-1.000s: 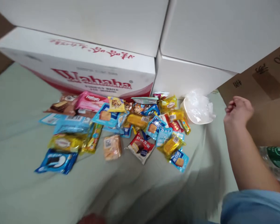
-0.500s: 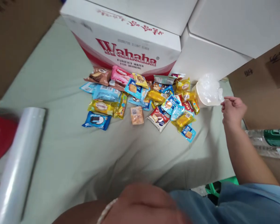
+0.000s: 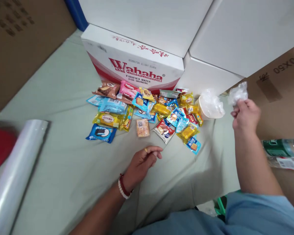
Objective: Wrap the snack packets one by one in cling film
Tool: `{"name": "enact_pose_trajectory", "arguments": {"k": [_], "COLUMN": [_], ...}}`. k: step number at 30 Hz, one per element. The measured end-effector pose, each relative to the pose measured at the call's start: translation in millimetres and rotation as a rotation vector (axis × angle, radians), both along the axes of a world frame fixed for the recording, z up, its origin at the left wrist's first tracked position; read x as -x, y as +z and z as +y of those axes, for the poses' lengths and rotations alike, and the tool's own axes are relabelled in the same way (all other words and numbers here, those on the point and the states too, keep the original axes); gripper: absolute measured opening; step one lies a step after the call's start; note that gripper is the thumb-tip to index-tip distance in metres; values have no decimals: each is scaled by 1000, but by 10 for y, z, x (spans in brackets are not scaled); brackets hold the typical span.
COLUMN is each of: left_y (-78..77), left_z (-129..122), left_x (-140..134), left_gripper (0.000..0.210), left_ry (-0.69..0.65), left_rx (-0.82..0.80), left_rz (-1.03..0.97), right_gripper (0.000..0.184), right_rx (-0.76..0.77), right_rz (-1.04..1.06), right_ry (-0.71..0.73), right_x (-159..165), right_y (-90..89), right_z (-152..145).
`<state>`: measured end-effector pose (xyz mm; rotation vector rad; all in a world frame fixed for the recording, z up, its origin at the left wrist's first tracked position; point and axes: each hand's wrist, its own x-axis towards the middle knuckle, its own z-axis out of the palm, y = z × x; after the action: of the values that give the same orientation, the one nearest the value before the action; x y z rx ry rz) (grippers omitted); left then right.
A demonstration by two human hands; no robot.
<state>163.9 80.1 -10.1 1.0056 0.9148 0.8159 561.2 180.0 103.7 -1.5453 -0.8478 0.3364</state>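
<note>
My right hand (image 3: 246, 117) is closed on a crumpled clear plastic bag (image 3: 238, 93), held up to the right of a white tub (image 3: 212, 114). More clear plastic bags (image 3: 210, 99) bulge out of that tub. Over the cloth in front of the snacks is my left hand (image 3: 143, 161), its fingers curled together with nothing in them. Nearest to it are a red-and-white snack packet (image 3: 164, 130) and a clear-wrapped biscuit-coloured snack (image 3: 142, 128). Behind lies a heap of wrapped snacks, among them a dark blue packet (image 3: 101, 133), a pink packet (image 3: 129, 89) and a yellow packet (image 3: 161, 109).
A white-and-red water carton (image 3: 137, 70) stands behind the snacks, with white boxes (image 3: 222, 36) around it. On the left lies a roll of clear film (image 3: 19, 169) beside a red object (image 3: 1, 147). Plastic bottles (image 3: 281, 148) are at the right, by a cardboard box (image 3: 276, 104).
My right hand has lifted a plastic bag away from the tub. My left hand, blurred close to the camera before, has moved forward over the cloth.
</note>
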Motion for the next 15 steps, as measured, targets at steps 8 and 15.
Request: {"name": "enact_pose_trajectory", "arguments": {"k": [8, 15], "left_y": [-185, -280], "left_z": [31, 44], "left_x": [-134, -54], "left_gripper": [60, 54], "left_ry": [4, 175], "left_rx": [150, 187], "left_rz": [-239, -135], "right_gripper": [42, 35], "right_rx": [483, 287], "right_rz": [691, 714], "right_ry": [609, 544], "right_x": [2038, 2405], "right_y": [-896, -1355], "right_z": [-1067, -1111]}}
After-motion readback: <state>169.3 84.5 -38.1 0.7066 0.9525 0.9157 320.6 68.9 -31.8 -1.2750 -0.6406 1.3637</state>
